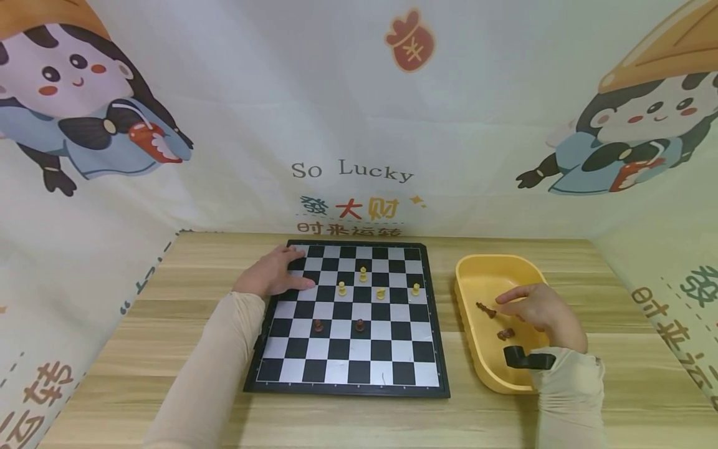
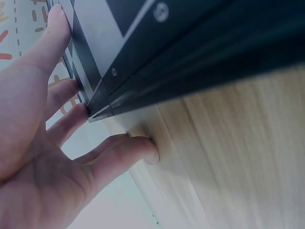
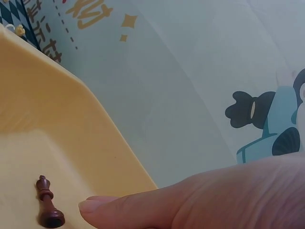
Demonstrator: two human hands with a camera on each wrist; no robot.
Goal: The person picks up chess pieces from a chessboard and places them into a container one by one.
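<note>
My left hand (image 1: pixel 272 274) rests at the far left corner of the chessboard (image 1: pixel 387 372), thumb over the squares. In the left wrist view, some of its fingers touch the board's edge and others reach down to the tabletop. Over the yellow tray (image 1: pixel 468 333) hangs my right hand (image 1: pixel 541 312), fingers extended and apparently holding nothing. Just beside its fingertips lies a tall brown chess piece (image 1: pixel 486 310) with a knobbed top. The right wrist view shows this piece (image 3: pixel 45 202) apart from the thumb (image 3: pixel 119 210). More brown chess pieces (image 1: pixel 506 334) lie nearby in the tray.
Several pale yellow chess pieces (image 1: pixel 363 274) stand on the board's far half. Two brown chess pieces (image 1: pixel 359 325) are nearer the front. The wooden table (image 1: pixel 331 421) meets a printed cloth backdrop (image 1: pixel 269 112). A black mount (image 1: pixel 529 359) sits at my right wrist.
</note>
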